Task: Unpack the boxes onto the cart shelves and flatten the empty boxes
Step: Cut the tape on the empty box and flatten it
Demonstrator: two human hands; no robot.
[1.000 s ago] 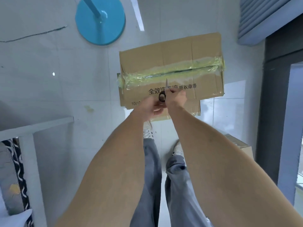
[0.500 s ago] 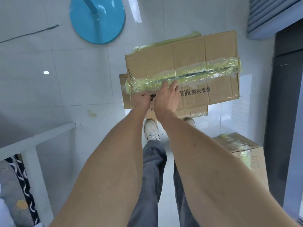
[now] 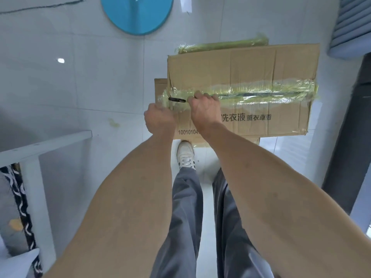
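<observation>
Head view shows us barely begun: our right hand (image 3: 204, 111) grips scissors (image 3: 177, 100) at the tape (image 3: 261, 93) on the sealed box (image 3: 241, 65), stacked on another, left hand (image 3: 159, 119) clenched at its corner.

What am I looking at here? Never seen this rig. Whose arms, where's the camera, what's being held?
No robot: a person wears one wide-angle camera on the head, looking down along both bare arms to the floor. The cardboard box stands on another carton, its top seam sealed with yellowish tape. The right hand grips a thin dark tool, probably a cutter or scissors, its tip at the tape's left end. The left hand is curled at the box's near left corner; whether it grips tape or cardboard is unclear. Below are grey trousers and a white shoe. A white frame stands at left, a blue round base at top.
</observation>
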